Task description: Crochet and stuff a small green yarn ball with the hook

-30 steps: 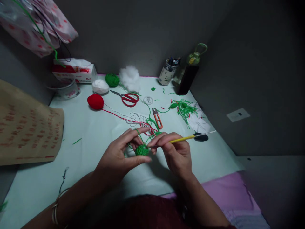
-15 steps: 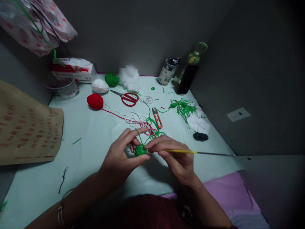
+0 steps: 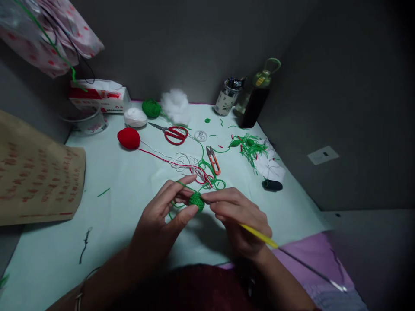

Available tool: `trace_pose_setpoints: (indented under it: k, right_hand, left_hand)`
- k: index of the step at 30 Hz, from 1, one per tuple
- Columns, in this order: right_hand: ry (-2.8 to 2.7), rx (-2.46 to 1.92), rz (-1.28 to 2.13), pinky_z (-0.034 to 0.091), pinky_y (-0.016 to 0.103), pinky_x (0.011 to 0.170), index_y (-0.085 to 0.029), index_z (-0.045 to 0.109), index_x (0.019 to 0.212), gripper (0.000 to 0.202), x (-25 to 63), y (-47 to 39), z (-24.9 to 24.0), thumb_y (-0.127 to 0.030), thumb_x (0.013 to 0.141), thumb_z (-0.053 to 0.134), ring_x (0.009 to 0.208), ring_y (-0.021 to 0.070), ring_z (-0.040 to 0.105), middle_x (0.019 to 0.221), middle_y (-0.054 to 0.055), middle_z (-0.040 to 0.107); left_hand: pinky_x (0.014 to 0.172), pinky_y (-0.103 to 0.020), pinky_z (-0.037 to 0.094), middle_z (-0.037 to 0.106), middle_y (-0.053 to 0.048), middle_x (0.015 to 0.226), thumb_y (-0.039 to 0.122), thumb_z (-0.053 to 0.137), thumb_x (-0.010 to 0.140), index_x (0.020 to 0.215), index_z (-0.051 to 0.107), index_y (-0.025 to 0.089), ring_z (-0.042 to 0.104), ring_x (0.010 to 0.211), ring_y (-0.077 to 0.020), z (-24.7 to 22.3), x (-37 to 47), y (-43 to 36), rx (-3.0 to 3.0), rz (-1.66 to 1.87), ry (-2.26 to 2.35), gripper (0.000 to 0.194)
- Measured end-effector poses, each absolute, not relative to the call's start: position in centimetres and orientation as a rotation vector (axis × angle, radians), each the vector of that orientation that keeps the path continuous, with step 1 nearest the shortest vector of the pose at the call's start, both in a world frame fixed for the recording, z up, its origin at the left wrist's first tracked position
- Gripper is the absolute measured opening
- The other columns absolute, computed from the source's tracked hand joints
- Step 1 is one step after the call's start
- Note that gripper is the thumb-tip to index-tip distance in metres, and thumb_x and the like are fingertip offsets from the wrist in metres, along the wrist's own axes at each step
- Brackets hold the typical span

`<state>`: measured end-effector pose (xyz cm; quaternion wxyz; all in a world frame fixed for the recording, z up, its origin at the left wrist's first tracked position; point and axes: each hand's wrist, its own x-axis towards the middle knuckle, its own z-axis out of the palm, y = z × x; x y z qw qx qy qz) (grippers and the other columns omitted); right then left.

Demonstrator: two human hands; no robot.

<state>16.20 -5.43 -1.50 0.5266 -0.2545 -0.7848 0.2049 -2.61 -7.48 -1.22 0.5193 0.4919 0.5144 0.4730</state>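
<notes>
Crochet work (image 3: pixel 197 202) in green yarn, small and rounded, is where both hands meet in the head view, over the pale counter (image 3: pixel 129 181) and on the near side of a loose tangle of red, white and green yarn (image 3: pixel 206 176). The left hand (image 3: pixel 167 207) has its grip closed on the piece, thumb in front and fingers behind, with a thin green working strand (image 3: pixel 187 187) running from the index finger. The right hand (image 3: pixel 241 216) has its grip closed around a slim, yellow-handled metal hook (image 3: pixel 259 235); its fingertips sit at the piece's right edge and hide the working tip. Over the last second the hook has swung: its free end, earlier pointing right and slightly upward, now slants to the lower right. The strand also lies flatter. I judge that a stitch is being worked, though the loop is too small to tell.
</notes>
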Motion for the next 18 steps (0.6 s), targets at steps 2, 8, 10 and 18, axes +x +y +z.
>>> trace_pose_setpoints:
  k: [2,8,10,18]
  right_hand:
    - [-1.836,-0.606,0.563,0.064,0.038,0.073,-0.019,0.072,0.113,0.02,16.3,-5.2,-1.6,-0.016,0.1,0.057,0.089,0.0197,0.075,0.106,0.012,0.079]
    - [-2.027,-0.639,0.265,0.067,0.039,0.077,-0.018,0.069,0.12,0.026,16.1,-6.2,-1.3,-0.011,0.097,0.059,0.098,0.0225,0.075,0.109,0.014,0.078]
    - [-2.073,-0.701,0.091,0.068,0.036,0.079,-0.02,0.068,0.12,0.031,15.8,-6.7,-1.4,-0.008,0.092,0.065,0.099,0.0225,0.075,0.108,0.013,0.079]
    - [-1.957,-0.632,0.301,0.066,0.039,0.08,-0.02,0.069,0.123,0.03,15.9,-6.3,-2.4,-0.011,0.096,0.061,0.1,0.0222,0.075,0.112,0.013,0.077]
  left_hand:
    - [0.09,-0.028,0.055,0.063,0.0,0.095,0.028,0.077,0.083,0.13,0.07,0.029,0.063,0.09,-0.0152,-1.1,-2.7,-7.5,1.093,1.115,1.205,0.048]
    - [0.091,-0.028,0.056,0.061,0.0,0.092,0.026,0.087,0.071,0.128,0.069,0.021,0.062,0.09,-0.0157,-0.6,-2.4,-7.3,0.899,1.169,1.156,0.06]
    - [0.088,-0.027,0.057,0.059,0.002,0.09,0.024,0.088,0.068,0.124,0.071,0.021,0.062,0.088,-0.0146,-0.4,-2.2,-7.3,0.85,1.201,1.142,0.059]
    - [0.086,-0.024,0.057,0.056,0.003,0.087,0.019,0.091,0.063,0.112,0.076,0.023,0.062,0.086,-0.0131,-0.8,-1.9,-7.2,0.796,1.258,1.099,0.051]
